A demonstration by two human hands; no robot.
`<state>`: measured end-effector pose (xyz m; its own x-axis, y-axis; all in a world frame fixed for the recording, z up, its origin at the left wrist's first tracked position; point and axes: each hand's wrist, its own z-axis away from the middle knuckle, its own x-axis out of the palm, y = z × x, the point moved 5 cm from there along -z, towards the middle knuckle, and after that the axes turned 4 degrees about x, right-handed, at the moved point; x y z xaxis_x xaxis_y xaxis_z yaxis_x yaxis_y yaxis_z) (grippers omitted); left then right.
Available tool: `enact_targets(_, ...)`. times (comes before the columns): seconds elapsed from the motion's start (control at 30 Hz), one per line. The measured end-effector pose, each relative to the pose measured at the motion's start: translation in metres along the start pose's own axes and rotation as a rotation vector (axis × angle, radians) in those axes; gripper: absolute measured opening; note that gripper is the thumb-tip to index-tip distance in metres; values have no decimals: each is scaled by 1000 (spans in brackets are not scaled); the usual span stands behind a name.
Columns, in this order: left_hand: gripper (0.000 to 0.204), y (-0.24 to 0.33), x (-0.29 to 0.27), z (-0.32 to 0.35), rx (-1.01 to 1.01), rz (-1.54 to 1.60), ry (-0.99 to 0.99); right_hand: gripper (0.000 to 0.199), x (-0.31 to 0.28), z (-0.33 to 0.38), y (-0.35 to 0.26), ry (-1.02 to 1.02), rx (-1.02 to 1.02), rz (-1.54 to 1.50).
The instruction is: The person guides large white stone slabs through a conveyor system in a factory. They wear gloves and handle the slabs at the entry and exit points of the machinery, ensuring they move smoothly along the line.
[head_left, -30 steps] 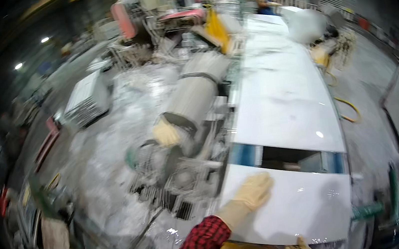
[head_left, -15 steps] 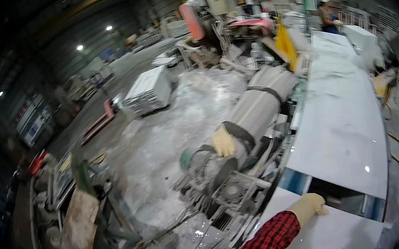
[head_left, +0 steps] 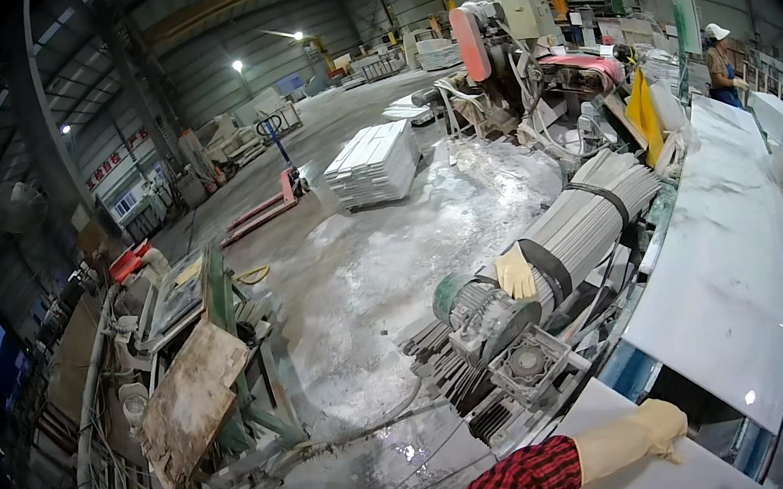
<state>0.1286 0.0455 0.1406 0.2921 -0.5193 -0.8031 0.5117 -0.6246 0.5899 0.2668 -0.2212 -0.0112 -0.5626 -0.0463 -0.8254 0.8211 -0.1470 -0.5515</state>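
Support surfaces: slab line and workshop floor

A long white marble slab (head_left: 731, 269) lies flat on the conveyor line at the right; a nearer white slab (head_left: 641, 484) lies in line with it, separated by a dark gap with blue frame members (head_left: 631, 371). The gloved hand (head_left: 634, 435) rests on the near slab's edge. The grey concrete floor (head_left: 357, 279), coated with pale stone dust, carries a stack of white tiles (head_left: 376, 162), a red pallet jack (head_left: 263, 207) and a yellow hose (head_left: 252, 276).
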Motion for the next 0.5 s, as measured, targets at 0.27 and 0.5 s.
enact_targets(0.27, 46, 67, -15, 56, 97, 4, 4, 34, -13, 53, 8, 74, 121, -78)
enact_targets(0.5, 63, 142, -36, 45, 190, -174, -10, 39, -55, 142, 27, 77, 482, -921)
